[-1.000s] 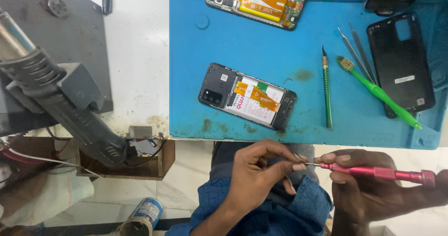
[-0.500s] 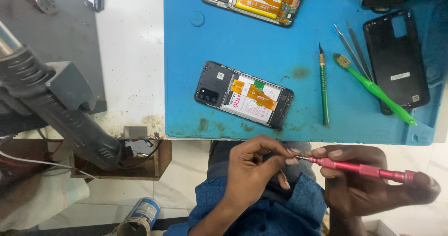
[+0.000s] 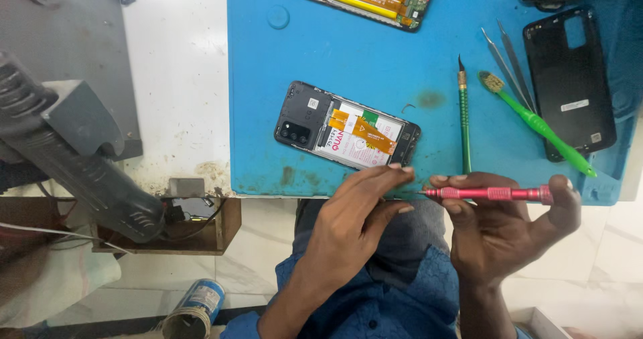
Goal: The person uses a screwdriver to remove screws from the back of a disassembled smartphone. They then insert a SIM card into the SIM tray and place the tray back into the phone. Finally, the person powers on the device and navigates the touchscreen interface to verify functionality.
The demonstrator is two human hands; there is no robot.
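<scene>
Hovering off the blue mat's [image 3: 268, 111] near edge, the right hand [image 3: 509, 225] clasps a slim pink metal screwdriver [image 3: 492, 193]; left hand's [image 3: 355, 212] fingertips pinch its tip, opened black phone [image 3: 347, 126] at 11 o'clock.

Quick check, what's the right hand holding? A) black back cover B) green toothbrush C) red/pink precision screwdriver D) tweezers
C: the right hand grips the pink-red screwdriver level along the near edge of the blue mat, its tip toward the left hand; the green toothbrush, tweezers and black back cover lie untouched on the mat.
</scene>
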